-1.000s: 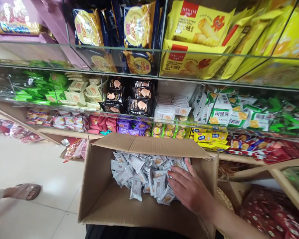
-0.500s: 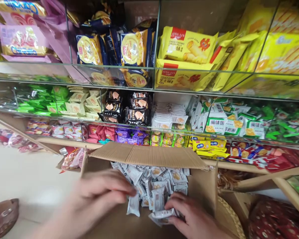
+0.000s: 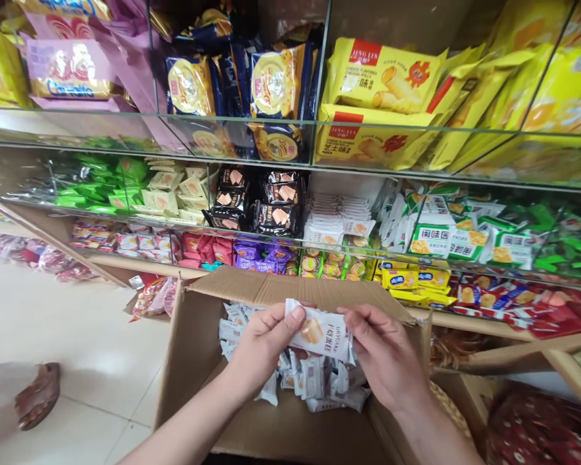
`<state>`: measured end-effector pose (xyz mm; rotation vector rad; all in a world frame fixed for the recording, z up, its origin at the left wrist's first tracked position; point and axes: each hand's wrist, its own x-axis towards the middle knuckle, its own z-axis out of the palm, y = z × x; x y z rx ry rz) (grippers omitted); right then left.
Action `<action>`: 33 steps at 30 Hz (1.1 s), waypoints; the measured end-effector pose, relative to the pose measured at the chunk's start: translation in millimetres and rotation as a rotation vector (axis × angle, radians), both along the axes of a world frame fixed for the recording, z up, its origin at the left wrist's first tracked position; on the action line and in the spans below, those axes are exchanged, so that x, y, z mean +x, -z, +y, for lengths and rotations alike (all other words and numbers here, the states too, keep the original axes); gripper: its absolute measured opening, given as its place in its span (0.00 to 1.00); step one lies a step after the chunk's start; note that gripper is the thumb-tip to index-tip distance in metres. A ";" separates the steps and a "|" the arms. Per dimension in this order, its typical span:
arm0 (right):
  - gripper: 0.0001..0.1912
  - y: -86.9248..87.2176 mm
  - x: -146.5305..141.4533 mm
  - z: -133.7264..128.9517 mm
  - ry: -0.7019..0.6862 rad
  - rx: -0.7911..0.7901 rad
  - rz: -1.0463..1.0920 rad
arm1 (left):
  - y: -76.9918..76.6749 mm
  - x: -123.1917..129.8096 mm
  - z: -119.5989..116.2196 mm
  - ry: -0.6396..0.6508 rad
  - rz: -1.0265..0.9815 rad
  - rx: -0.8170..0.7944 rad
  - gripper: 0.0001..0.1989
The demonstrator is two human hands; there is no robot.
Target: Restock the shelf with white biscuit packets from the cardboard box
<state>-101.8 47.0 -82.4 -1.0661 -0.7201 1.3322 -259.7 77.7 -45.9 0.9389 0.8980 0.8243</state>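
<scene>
Between my two hands is a white snack packet (image 3: 322, 332) with a cake picture and the word "Drycake" on its front. My left hand (image 3: 270, 339) pinches its left end, thumb on top. My right hand (image 3: 385, 349) grips the right end, fingers closed around it. Both hold it above an open cardboard box (image 3: 193, 361). Inside the box lies a loose pile of similar white packets (image 3: 314, 381), partly hidden under my hands.
Glass-fronted shelves stand ahead, with yellow chicken roll packs (image 3: 382, 84), black packets (image 3: 275, 216), stacked white packets (image 3: 326, 226) and green-white packets (image 3: 445, 236). A person's sandalled foot (image 3: 39, 394) is on the tiled floor at left. A dark red patterned bag (image 3: 545, 423) sits at right.
Both hands have risen from the pile in the box and come together. The left hand has moved right and now grips a packet along with the right hand. The view has shifted slightly.
</scene>
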 end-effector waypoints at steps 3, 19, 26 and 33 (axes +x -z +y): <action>0.16 0.1 -3.8 -3.0 -0.068 0.025 0.057 | 3.6 2.6 -1.2 -0.113 0.023 0.009 0.19; 0.10 -4.1 6.1 -23.5 -0.220 0.191 -0.494 | 10.9 -10.5 -21.5 0.396 0.075 0.067 0.09; 0.14 -12.2 -10.2 -23.1 -0.396 0.183 -0.467 | 23.3 -3.7 -32.7 0.055 -0.155 0.033 0.09; 0.13 -68.3 48.1 50.5 -0.100 0.368 -1.118 | 42.1 -24.6 -26.1 0.039 0.102 0.056 0.13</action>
